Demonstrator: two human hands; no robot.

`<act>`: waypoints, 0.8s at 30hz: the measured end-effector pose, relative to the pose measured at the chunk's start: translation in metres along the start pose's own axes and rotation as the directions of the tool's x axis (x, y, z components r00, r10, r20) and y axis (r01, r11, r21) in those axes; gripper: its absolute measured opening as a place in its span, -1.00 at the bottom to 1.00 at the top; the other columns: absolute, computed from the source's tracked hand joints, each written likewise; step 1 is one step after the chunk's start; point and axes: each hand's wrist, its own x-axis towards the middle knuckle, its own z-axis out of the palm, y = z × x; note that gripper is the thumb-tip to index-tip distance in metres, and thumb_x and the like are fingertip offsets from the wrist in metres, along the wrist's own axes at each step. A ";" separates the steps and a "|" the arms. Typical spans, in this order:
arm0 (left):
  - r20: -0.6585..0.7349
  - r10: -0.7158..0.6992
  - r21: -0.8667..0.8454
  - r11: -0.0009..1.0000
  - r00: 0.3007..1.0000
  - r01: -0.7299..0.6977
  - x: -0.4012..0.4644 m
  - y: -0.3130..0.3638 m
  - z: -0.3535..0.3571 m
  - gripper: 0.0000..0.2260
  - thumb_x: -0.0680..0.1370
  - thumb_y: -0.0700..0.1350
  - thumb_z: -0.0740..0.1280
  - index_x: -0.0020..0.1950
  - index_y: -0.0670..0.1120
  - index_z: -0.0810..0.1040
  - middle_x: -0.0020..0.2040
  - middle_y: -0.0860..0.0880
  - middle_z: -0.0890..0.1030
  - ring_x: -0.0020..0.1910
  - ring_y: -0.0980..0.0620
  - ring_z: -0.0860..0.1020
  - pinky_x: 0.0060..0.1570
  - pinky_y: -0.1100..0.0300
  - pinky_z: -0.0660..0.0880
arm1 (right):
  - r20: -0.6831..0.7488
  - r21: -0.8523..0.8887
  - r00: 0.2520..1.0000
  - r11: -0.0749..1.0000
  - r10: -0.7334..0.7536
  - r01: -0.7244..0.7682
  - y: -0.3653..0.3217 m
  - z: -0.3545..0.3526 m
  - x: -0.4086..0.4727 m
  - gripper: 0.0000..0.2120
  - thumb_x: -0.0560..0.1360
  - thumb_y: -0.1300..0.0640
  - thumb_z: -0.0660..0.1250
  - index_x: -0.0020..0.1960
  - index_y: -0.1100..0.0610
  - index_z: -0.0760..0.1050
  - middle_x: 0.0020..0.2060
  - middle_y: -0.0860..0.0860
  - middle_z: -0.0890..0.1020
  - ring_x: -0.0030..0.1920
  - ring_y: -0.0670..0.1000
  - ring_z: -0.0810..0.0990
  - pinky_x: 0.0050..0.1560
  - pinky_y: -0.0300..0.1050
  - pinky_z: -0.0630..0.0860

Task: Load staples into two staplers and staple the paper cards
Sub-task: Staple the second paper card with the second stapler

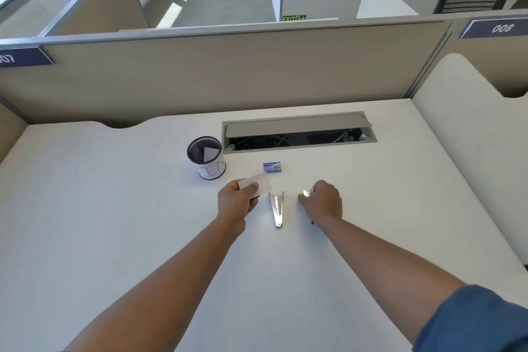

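1. On the white desk (114, 223), both bare forearms reached forward; a blue sleeve (480, 320) showed on the right arm.
2. Left hand (237, 201): fingers and thumb pinched a white paper card (261, 185), held just above the desk, left of the open stapler.
3. Open stapler (276, 208): metal, lay on the desk between the two hands, its two arms spread in a V, untouched.
4. Right hand (323, 203): fingers curled round the second stapler (308, 193); only its metal front end and a tip below the hand showed.
5. Staple box (272, 167): small, blue, sat on the desk just beyond the staplers.
6. Mesh pen cup (206, 158): stood left of the box, a white card (210, 153) inside.
7. Cable tray (298, 132): lid raised, at the rear of the desk.
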 end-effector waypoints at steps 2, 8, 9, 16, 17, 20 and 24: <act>0.002 -0.013 0.000 1.000 1.000 0.013 0.002 -0.001 0.001 -0.84 0.53 -0.25 0.46 0.08 -0.14 0.60 0.09 -0.13 0.67 0.00 -0.05 0.64 -0.10 0.20 0.62 | 0.008 -0.013 1.000 1.000 0.002 -0.002 0.000 0.002 0.002 -0.72 0.39 -0.03 0.47 -0.15 0.10 0.42 -0.16 0.04 0.58 -0.19 0.14 0.58 -0.32 -0.13 0.36; 0.001 -0.025 -0.008 1.000 1.000 0.025 0.006 -0.001 0.004 -0.84 0.53 -0.25 0.47 0.09 -0.14 0.60 0.09 -0.12 0.67 0.03 -0.05 0.64 -0.09 0.19 0.62 | 0.004 0.009 1.000 1.000 0.018 -0.018 0.001 0.003 0.001 -0.64 0.38 -0.08 0.48 -0.20 0.07 0.34 -0.12 0.07 0.58 -0.20 0.14 0.55 -0.30 -0.11 0.34; 0.003 -0.023 -0.007 1.000 1.000 0.023 0.006 0.000 0.005 -0.84 0.53 -0.25 0.47 0.09 -0.14 0.60 0.08 -0.12 0.67 0.03 -0.05 0.65 -0.10 0.19 0.62 | 0.011 0.008 1.000 1.000 0.022 -0.022 0.002 0.003 0.001 -0.63 0.38 -0.09 0.49 -0.18 0.07 0.34 -0.09 0.08 0.59 -0.19 0.14 0.55 -0.28 -0.10 0.35; 0.035 0.022 0.013 1.000 0.999 -0.022 -0.007 0.011 0.006 -0.85 0.55 -0.30 0.43 0.04 -0.08 0.60 0.04 -0.09 0.68 -0.02 -0.04 0.65 -0.08 0.18 0.62 | -0.111 0.109 0.992 0.992 -0.057 0.069 0.000 -0.008 -0.014 -0.58 0.51 -0.13 0.40 0.23 0.11 0.49 0.13 0.03 0.52 0.10 0.11 0.56 -0.04 -0.04 0.48; 0.043 0.035 0.016 0.999 0.998 -0.036 -0.012 0.013 0.006 -0.85 0.55 -0.30 0.42 0.04 -0.08 0.60 0.03 -0.10 0.68 -0.04 -0.04 0.65 -0.07 0.18 0.62 | -0.168 0.176 0.980 0.975 -0.107 0.137 -0.005 -0.012 -0.021 -0.65 0.52 -0.10 0.38 0.19 0.10 0.53 0.06 0.02 0.56 0.03 0.07 0.57 -0.05 -0.05 0.48; 0.064 0.081 0.039 0.996 0.995 -0.084 -0.024 0.019 0.005 -0.84 0.54 -0.32 0.40 0.05 -0.10 0.61 0.02 -0.11 0.68 -0.08 -0.06 0.63 0.00 0.14 0.64 | -0.188 0.421 0.972 0.882 -0.143 0.211 -0.027 -0.023 -0.038 -0.73 0.52 -0.11 0.35 -0.18 0.09 0.54 -0.32 -0.02 0.60 -0.28 -0.01 0.54 -0.22 -0.10 0.47; 0.115 0.164 0.066 0.983 0.980 -0.172 -0.044 0.027 0.001 -0.89 0.53 -0.29 0.39 0.02 -0.16 0.66 -0.11 -0.13 0.67 -0.19 -0.04 0.56 -0.01 0.14 0.59 | 0.145 0.708 0.985 0.705 -0.096 -0.035 -0.058 -0.037 -0.059 -0.57 0.48 -0.22 0.37 -0.16 0.18 0.58 -0.36 0.04 0.64 -0.43 -0.04 0.53 -0.34 -0.13 0.53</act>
